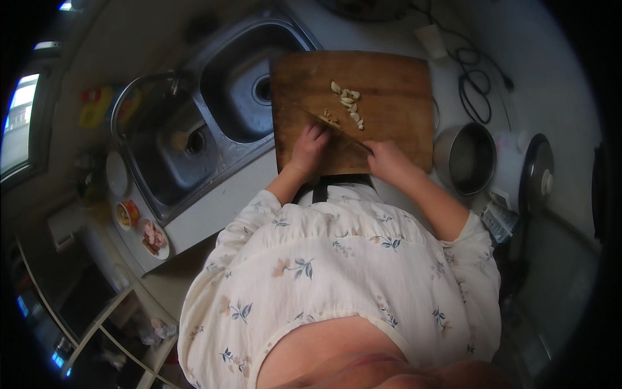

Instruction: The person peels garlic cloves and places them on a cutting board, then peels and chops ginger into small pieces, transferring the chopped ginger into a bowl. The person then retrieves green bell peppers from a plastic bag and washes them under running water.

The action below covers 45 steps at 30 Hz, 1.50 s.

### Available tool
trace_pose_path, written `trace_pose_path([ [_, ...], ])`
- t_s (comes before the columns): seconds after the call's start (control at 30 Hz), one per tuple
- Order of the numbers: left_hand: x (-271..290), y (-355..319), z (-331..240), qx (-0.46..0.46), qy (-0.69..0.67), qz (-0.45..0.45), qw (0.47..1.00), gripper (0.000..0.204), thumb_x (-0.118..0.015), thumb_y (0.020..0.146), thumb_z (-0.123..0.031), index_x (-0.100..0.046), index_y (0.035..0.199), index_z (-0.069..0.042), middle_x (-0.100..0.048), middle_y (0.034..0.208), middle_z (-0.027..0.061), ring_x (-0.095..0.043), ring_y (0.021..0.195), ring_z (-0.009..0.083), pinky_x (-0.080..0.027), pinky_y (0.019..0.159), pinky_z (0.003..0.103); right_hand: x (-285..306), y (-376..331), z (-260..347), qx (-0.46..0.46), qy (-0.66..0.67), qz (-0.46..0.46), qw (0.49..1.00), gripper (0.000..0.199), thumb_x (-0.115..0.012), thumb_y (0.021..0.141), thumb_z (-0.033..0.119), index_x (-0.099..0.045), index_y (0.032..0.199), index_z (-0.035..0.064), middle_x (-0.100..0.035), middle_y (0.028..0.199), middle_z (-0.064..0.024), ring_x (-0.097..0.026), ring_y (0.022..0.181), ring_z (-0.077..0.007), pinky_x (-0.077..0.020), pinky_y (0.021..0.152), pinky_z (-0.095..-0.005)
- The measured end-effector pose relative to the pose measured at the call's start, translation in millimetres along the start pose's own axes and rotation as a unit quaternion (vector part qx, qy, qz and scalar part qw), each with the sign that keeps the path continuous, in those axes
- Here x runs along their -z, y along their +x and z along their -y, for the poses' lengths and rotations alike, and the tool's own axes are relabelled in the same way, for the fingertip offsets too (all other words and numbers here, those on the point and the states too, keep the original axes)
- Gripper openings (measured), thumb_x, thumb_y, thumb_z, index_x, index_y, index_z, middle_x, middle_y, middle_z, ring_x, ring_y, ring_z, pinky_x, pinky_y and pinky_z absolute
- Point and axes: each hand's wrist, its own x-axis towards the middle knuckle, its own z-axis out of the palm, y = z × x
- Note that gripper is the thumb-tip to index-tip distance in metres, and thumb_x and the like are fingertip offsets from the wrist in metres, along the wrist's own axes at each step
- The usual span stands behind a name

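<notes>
A wooden cutting board (395, 84) lies in front of me beside the sink. My right hand (389, 161) is closed round the handle of a kitchen knife (350, 139), whose blade slants across the board toward the far left. On the near side of the blade, my left hand (310, 148) rests with its fingers curled against the board; what they pin down, if anything, is hidden. Small chopped garlic pieces (330, 117) lie just beyond the blade. Farther off, several peeled garlic cloves (350, 97) are scattered in a loose line.
Left of the board is a double-basin steel sink (217, 146) with a curved faucet (133, 83). A plate of raw meat (154, 240) and a small orange bowl (127, 214) stand at the near left. To the right are a metal pot (464, 159), a glass lid (538, 172) and a black cord (476, 84).
</notes>
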Motion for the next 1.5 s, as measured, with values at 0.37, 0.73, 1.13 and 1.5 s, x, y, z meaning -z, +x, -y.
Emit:
trace_pose_path([
  [0.37,0,3,0,0.002,-0.029,-0.014,0.999,0.026,-0.057,0.063,-0.002,-0.057,0.089,-0.004,-0.055,0.09,0.0124,-0.052,0.082,0.0311,-0.045,0.073,0.036,-15,43,16,-0.029,0.07,-0.028,0.997,0.023,-0.047,0.075,0.011,-0.06,0.092,0.0035,-0.06,0.08,-0.0226,-0.058,0.076,-0.0388,-0.0472,0.07,-0.0452],
  [0.73,1,1,3,0.0,-0.027,-0.013,1.0,0.021,-0.055,0.064,-0.002,-0.058,0.085,-0.005,-0.055,0.089,0.0096,-0.053,0.084,0.0284,-0.048,0.068,0.033,-18,29,20,-0.053,-0.039,0.007,0.998,0.024,-0.047,0.075,0.009,-0.06,0.094,0.0032,-0.06,0.083,-0.0233,-0.058,0.078,-0.0388,-0.0466,0.071,-0.046],
  [1.13,-2,-3,4,0.01,-0.017,-0.03,0.999,0.02,-0.056,0.064,-0.003,-0.059,0.083,-0.005,-0.056,0.088,0.0091,-0.053,0.08,0.0277,-0.047,0.066,0.034,-6,11,20,-0.024,-0.056,0.014,0.998,0.024,-0.048,0.076,0.011,-0.06,0.095,0.001,-0.058,0.079,-0.0246,-0.056,0.077,-0.0405,-0.0458,0.068,-0.0436],
  [1.5,-2,-2,2,0.014,-0.022,-0.053,0.998,0.017,-0.06,0.064,-0.002,-0.059,0.081,-0.006,-0.056,0.085,0.0099,-0.053,0.079,0.0284,-0.046,0.067,0.034,9,7,14,-0.013,-0.018,0.041,0.999,0.02,-0.048,0.075,0.012,-0.062,0.084,0.0004,-0.059,0.078,-0.0247,-0.057,0.076,-0.0402,-0.0464,0.07,-0.0446],
])
